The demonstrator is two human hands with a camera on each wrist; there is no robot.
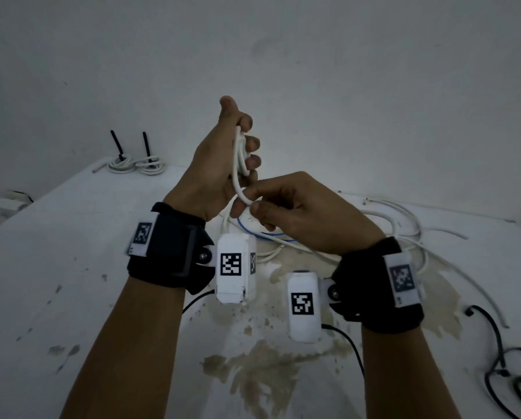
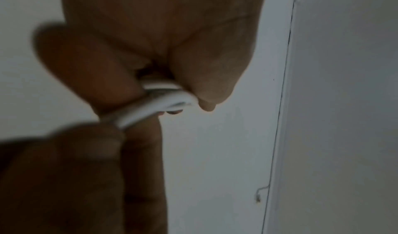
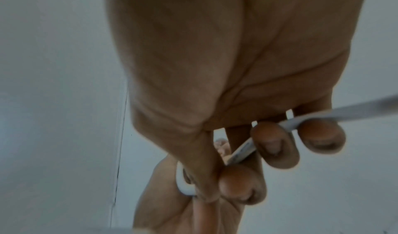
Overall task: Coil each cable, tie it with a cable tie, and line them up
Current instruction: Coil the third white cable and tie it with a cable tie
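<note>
My left hand (image 1: 223, 155) is raised above the table, fingers curled round loops of a white cable (image 1: 239, 164). My right hand (image 1: 286, 207) sits just below it and pinches the same white cable's lower bend between thumb and fingers. In the left wrist view the white cable (image 2: 163, 104) runs between the left fingers (image 2: 90, 77) and the palm, blurred. In the right wrist view the white cable (image 3: 243, 150) passes under the curled right fingers (image 3: 273, 145) and trails off right. Two coiled white cables with black ties (image 1: 135, 164) lie side by side at the far left of the table.
Loose white cables (image 1: 404, 228) and a blue wire (image 1: 262, 234) sprawl on the white stained table (image 1: 71, 267) under and right of my hands. Black cables (image 1: 501, 358) lie at the right edge. A white wall (image 1: 283, 55) stands behind.
</note>
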